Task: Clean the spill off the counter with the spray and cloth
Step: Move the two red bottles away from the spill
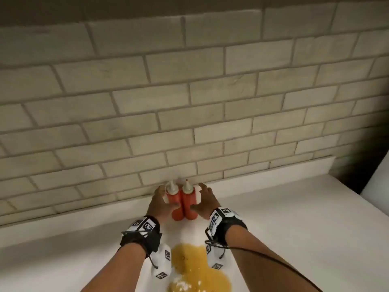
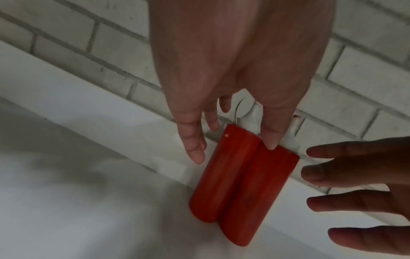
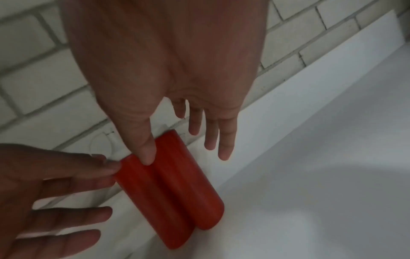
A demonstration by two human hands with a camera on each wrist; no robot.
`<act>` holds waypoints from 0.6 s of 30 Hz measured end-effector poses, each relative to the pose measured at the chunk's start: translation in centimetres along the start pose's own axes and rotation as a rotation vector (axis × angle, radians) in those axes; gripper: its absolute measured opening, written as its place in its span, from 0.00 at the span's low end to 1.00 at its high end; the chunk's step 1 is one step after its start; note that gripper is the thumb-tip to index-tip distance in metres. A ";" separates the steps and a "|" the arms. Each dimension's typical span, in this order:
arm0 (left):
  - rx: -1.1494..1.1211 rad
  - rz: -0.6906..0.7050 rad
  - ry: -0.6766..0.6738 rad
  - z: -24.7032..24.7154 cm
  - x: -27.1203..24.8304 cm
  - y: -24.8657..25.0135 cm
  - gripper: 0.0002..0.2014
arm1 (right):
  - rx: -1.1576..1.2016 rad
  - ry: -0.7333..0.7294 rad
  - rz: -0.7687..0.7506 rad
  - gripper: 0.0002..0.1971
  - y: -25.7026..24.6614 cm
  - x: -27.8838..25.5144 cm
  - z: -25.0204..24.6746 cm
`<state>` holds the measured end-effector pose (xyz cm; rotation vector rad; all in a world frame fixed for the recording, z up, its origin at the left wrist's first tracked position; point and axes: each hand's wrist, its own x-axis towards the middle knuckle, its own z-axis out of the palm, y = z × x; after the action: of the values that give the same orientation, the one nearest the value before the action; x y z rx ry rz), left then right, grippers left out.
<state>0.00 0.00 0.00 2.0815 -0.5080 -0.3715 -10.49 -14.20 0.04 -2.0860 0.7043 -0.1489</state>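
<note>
Left hand (image 1: 161, 204) and right hand (image 1: 205, 202): fingers spread, flanking two red squeeze bottles (image 1: 183, 203) standing touching at the brick wall (image 1: 189, 102); no legible labels. Orange spill (image 1: 197, 268) on white counter (image 1: 294, 218), between forearms.

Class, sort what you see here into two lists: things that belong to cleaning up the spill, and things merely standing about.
Part of the job:
spill
counter
left hand
right hand
(no spray or cloth in view)

Standing about:
left bottle
right bottle
brick wall
</note>
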 end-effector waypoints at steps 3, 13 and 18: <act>-0.051 0.040 -0.020 1.2 3.6 -3.4 0.49 | 0.008 -0.018 0.011 0.43 -0.7 1.6 0.7; 0.011 -0.048 0.031 2.0 1.9 -1.5 0.40 | -0.006 0.021 -0.037 0.28 -0.1 3.1 1.9; 0.010 -0.008 0.028 1.3 -0.7 -0.7 0.30 | 0.056 0.013 -0.106 0.25 0.4 0.3 0.4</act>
<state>-1.10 -0.28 -1.20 2.0962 -0.4859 -0.3449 -10.30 -14.25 -0.60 -2.0708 0.5905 -0.2389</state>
